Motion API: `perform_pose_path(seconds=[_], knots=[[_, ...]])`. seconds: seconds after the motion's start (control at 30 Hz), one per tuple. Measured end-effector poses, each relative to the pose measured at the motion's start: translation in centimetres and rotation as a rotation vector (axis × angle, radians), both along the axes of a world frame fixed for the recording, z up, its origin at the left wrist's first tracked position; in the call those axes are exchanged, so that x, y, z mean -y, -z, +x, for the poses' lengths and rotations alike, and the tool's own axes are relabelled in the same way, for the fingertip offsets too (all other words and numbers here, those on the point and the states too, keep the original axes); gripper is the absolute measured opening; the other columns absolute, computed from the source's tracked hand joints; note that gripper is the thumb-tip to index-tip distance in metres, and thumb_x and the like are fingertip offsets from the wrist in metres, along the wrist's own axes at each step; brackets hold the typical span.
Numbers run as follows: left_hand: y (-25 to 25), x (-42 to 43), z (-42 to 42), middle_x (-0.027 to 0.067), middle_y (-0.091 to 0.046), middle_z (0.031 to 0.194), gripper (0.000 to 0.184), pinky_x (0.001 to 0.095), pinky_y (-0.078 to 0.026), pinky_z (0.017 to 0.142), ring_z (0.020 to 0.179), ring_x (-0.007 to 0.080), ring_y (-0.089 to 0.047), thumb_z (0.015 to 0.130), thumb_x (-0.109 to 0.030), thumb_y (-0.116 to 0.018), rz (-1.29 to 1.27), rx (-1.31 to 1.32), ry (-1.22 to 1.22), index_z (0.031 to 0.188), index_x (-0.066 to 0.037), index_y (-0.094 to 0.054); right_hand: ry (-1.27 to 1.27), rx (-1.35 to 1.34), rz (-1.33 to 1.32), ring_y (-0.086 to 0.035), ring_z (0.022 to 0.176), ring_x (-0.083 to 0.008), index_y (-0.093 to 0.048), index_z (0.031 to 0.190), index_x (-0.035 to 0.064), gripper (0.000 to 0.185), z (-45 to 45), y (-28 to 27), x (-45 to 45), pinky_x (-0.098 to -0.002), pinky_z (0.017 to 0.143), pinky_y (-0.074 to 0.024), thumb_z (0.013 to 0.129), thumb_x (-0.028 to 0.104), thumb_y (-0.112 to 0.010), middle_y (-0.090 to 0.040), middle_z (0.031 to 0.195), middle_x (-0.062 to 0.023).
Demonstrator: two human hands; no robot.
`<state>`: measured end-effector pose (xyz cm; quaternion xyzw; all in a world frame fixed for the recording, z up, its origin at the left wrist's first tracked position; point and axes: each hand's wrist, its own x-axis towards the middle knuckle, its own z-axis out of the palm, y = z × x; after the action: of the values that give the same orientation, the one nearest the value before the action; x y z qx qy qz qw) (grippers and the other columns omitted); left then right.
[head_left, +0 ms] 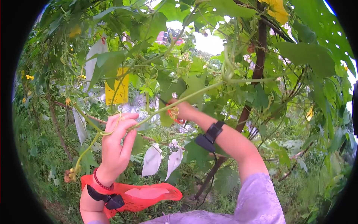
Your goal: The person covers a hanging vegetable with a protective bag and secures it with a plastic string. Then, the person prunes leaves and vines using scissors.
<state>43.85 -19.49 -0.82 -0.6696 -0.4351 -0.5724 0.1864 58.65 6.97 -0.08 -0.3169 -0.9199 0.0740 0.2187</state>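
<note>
My left hand (118,140) is raised at the left of centre, its fingers and thumb closed around a green vine stem (194,91) that slants up to the right. A thin curled tendril lies over its fingers. Farther off, my right hand (181,111) is closed on scissors (175,114) with orange-red handles; their dark tip points up and left among the leaves. The vine crosses in front of part of this hand. From my left forearm hangs a red plastic bag (149,199) with something pale inside.
A yellow card (117,87) hangs among the leaves. White bags (152,160) dangle below the vines, with another white bag (95,59) higher at left. A dark wooden post (258,67) leans at right of centre. Large leaves (307,56) crowd the upper right.
</note>
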Motion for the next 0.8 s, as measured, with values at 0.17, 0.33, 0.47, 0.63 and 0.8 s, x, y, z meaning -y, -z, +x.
perform_pose_path(seconds=[0.17,0.33,0.47,0.63,0.8], knots=[[0.9,-1.5,0.0,0.0139,-0.058,0.103,0.023,0.0379,-0.038,0.085,0.097,0.0316,-0.050,0.077,0.001,-0.054,-0.049,0.089,0.076,0.100,-0.001,-0.056,0.010,-0.064,-0.213,-0.060,0.073,-0.0242,-0.055,0.103,0.0012,0.045,4.4,3.7,4.4,-0.0330,0.067,-0.0474,0.073,0.032,-0.068,-0.062,0.082,-0.0157],[1.8,-2.9,0.3,0.0144,-0.057,0.104,0.035,0.0387,-0.039,0.084,0.097,0.0317,-0.050,0.075,0.001,-0.055,-0.004,0.053,0.073,0.110,-0.004,-0.055,-0.051,-0.475,-0.523,-0.058,0.060,-0.0169,-0.051,0.110,0.0016,0.039,9.2,2.4,9.5,-0.0278,0.054,-0.0464,0.080,0.022,-0.064,-0.063,0.082,-0.0107],[3.2,-5.0,0.5,0.0183,-0.050,0.116,0.043,0.0424,-0.037,0.090,0.105,0.0346,-0.047,0.071,-0.004,-0.057,0.082,-0.573,-0.032,0.114,-0.007,-0.053,0.013,-0.587,-0.679,-0.051,0.051,-0.0063,-0.049,0.114,0.0046,0.034,11.8,1.5,10.4,-0.0182,0.046,-0.0393,0.084,0.017,-0.058,-0.063,0.087,-0.0080],[7.6,-12.8,0.3,0.0241,-0.038,0.128,0.052,0.0458,-0.033,0.097,0.116,0.0400,-0.039,0.071,-0.011,-0.062,-0.211,-0.667,-0.086,0.121,-0.007,-0.046,0.050,-0.811,-0.737,-0.046,0.046,-0.0048,-0.051,0.110,0.0026,0.031,14.0,2.2,11.1,-0.0187,0.042,-0.0356,0.082,0.013,-0.060,-0.056,0.072,-0.0016],[8.0,-22.3,-0.7,0.0296,-0.035,0.127,0.082,0.0449,-0.033,0.096,0.115,0.0449,-0.036,0.070,-0.027,-0.070,-0.140,0.105,-0.259,0.133,-0.003,-0.023,0.094,-0.796,-0.795,-0.044,0.046,-0.0043,-0.052,0.108,0.0045,0.028,15.4,2.8,14.0,-0.0184,0.042,-0.0344,0.083,0.011,-0.060,-0.051,0.067,0.0029]])
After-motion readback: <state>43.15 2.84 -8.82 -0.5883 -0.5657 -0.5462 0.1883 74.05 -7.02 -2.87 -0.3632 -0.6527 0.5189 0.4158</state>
